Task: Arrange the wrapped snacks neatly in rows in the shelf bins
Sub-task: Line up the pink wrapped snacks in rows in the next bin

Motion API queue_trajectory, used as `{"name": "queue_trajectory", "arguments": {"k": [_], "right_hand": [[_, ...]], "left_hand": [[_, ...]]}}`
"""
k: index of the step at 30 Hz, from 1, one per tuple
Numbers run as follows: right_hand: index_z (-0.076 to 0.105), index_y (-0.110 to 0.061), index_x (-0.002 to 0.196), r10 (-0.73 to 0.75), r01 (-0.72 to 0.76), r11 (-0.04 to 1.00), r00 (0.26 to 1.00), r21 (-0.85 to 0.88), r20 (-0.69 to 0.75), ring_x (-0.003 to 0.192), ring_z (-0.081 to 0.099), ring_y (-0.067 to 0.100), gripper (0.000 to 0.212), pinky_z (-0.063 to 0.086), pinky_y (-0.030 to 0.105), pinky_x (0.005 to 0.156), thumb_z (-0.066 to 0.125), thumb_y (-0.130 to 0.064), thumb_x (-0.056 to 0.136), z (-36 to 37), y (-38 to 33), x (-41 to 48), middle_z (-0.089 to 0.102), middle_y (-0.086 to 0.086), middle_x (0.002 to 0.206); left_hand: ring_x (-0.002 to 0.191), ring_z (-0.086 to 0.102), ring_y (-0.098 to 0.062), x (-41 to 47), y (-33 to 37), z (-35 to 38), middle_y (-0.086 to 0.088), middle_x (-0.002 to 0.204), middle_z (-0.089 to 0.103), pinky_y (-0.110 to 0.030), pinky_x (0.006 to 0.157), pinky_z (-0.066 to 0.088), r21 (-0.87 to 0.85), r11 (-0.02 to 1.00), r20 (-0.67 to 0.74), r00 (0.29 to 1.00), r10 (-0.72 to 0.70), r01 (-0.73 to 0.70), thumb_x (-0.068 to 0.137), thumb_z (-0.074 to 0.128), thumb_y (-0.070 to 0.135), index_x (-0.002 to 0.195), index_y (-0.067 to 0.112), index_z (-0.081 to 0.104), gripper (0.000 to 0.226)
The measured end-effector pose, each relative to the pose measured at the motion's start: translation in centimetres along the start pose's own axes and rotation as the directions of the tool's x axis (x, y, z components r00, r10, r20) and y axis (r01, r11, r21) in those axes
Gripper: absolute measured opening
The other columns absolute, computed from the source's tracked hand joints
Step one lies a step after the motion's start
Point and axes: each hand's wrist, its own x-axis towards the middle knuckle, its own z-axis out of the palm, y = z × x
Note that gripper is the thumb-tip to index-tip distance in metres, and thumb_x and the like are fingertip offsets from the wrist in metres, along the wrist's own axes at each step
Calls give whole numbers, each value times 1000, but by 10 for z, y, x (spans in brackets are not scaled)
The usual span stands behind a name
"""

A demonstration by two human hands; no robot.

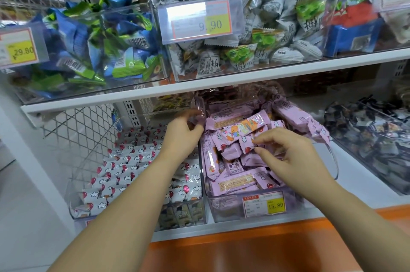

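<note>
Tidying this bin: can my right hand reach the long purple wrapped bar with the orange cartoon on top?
Probably yes: the long purple wrapped bar lies uncovered on top, just beyond the right hand, with nothing between.

A white shelf board (221,82) runs across my view. Above it I read a 9.90 price label (199,20) at centre and a 29.80 price label (21,50) toward its left end. Below it sit a 15.80 price label (264,204), a wire mesh panel (84,129) at the left end, and an orange ledge (255,249) nearest me.
</note>
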Motion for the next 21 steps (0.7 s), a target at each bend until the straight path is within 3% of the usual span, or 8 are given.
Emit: {"name": "queue_trajectory", "arguments": {"k": [4, 6, 9, 11, 14, 16, 18, 21], "right_hand": [[70, -17, 90, 14, -14, 1000, 1000, 7, 0, 79, 61, 8, 14, 47, 20, 71, 71, -8, 80, -2, -1, 1, 66, -9, 88], [70, -17, 90, 19, -19, 1000, 1000, 4, -3, 79, 61, 10, 13, 46, 20, 71, 71, -9, 80, -2, 0, 1, 66, -8, 88], [70, -17, 90, 31, -31, 1000, 1000, 0, -1, 80, 61, 9, 12, 46, 20, 71, 71, -10, 81, -2, -1, 1, 66, -9, 88], [70, -17, 90, 29, -29, 1000, 1000, -5, -1, 80, 61, 9, 11, 47, 20, 71, 70, -10, 81, -3, -1, 1, 66, -9, 88], [70, -17, 90, 25, -25, 1000, 1000, -5, -1, 78, 61, 9, 12, 48, 21, 71, 70, -9, 81, -3, 0, 1, 66, -8, 87], [70, -17, 89, 28, -28, 1000, 1000, 6, -4, 78, 61, 9, 13, 48, 22, 71, 71, -8, 80, -4, 0, 1, 66, -8, 87], [70, -17, 89, 27, -27, 1000, 1000, 11, -8, 78, 61, 8, 13, 47, 21, 72, 71, -7, 80, -5, -1, 1, 66, -8, 86], [70, -20, 91, 38, -39, 999, 999, 9, 17, 77, 60, 8, 14, 48, 22, 71, 71, -10, 80, -9, -4, 0, 66, -8, 84]], "left_hand": [[55, 49, 1, 1, 8, -3, 8, 82, 62, -9, 48, 32, -50, 997, -91, 995, 48, -53, 92, 56, 21, 102, 29, 56, 13], [44, 43, 1, 2, 12, -3, 11, 70, 57, -9, 42, 29, -43, 998, -6, 999, 44, -44, 92, 53, 15, 103, 30, 53, 19], [37, 38, -2, 7, 15, -4, 0, 82, 65, -18, 40, 31, -23, 1000, 134, 991, 10, -7, 92, 46, 10, 117, 30, 54, 33], [37, 37, -1, 10, 16, -5, 3, 81, 64, -17, 38, 29, -44, 999, 164, 986, -23, 30, 93, 41, 10, 122, 30, 55, 38], [52, 44, -7, 12, 19, -10, 11, 87, 60, -14, 41, 31, -30, 998, 186, 981, -47, 53, 95, 37, 14, 126, 33, 53, 40], [62, 47, -2, 11, 20, -13, 10, 97, 58, -8, 44, 33, -18, 998, 188, 981, -54, 58, 97, 36, 14, 129, 33, 51, 40], [71, 47, 7, 7, 18, -15, 10, 104, 59, 0, 54, 34, -43, 998, 165, 985, -41, 48, 97, 37, 13, 129, 32, 50, 40], [79, 51, 6, -12, 15, -19, 9, 110, 59, -1, 68, 36, -97, 995, 58, 998, 34, -29, 96, 42, 11, 123, 31, 55, 36]]}}
